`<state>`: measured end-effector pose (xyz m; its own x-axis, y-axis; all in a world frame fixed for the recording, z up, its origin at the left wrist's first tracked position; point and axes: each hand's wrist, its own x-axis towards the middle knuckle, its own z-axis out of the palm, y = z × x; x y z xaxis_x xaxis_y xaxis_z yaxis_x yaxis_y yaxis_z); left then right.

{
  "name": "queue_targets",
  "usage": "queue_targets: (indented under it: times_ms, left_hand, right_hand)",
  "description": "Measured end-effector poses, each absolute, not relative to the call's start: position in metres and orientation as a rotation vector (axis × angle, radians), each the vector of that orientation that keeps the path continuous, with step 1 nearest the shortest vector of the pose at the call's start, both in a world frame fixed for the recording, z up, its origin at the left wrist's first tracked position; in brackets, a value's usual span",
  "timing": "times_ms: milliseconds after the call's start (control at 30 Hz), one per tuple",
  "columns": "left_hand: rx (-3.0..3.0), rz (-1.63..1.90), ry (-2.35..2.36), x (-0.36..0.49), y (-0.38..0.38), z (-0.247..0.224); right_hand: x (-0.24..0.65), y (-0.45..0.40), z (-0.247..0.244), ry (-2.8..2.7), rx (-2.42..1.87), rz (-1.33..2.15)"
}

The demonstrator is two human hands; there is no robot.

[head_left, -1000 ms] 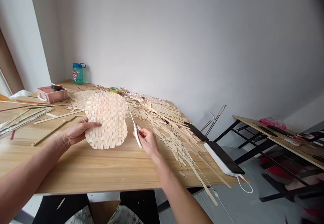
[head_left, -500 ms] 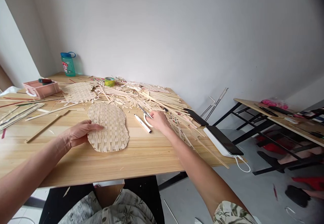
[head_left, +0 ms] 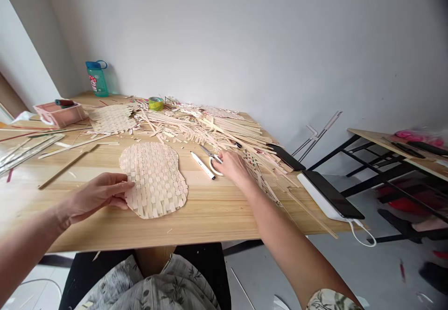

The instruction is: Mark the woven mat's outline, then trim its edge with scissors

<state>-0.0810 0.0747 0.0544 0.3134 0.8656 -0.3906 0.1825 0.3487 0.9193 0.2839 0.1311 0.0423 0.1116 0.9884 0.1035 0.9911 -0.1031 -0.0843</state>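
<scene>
A woven mat piece [head_left: 156, 179] of pale flat strips, cut to a rounded outline with a notch on its right side, is at the front of the table. My left hand [head_left: 101, 193] pinches its left edge, thumb on top and fingers partly hidden below. To the right, my right hand [head_left: 233, 165] is closed at the white handles of a pair of scissors [head_left: 216, 165], whose blades point away to the left. A white marker [head_left: 203, 165] lies just left of the scissors.
Loose strips [head_left: 196, 125] are heaped along the back. Another woven piece [head_left: 114, 117], a tape roll [head_left: 156, 103], a pink basket [head_left: 61, 114] and a bottle [head_left: 97, 79] stand at the back left. A thin wooden stick [head_left: 66, 167] lies left; a phone [head_left: 332, 193] sits at the right edge.
The view has shifted, so most things appear a little farther right. My left thumb has slid back toward the woven piece's edge. My right hand remains at the scissors.
</scene>
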Motion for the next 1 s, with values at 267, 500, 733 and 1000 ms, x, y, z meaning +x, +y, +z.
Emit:
queue_targets:
  times_ms: [267,500,733,1000]
  left_hand:
    - [1.845,0.353,1.566,-0.121,0.117,0.087]
    - [2.233,0.467,1.352,-0.074,0.162,0.099]
    - [2.492,0.464,1.131,-0.059,0.157,0.045]
    - [2.608,0.427,0.717,-0.065,0.152,0.034]
  right_hand:
    - [0.27,0.118,0.058,-2.041,-1.991,0.134]
    - [0.253,0.121,0.058,-2.249,-1.921,0.198]
    - [0.25,0.13,0.049,-2.275,-1.937,0.234]
    - [0.256,0.133,0.033,-1.941,-1.754,0.431]
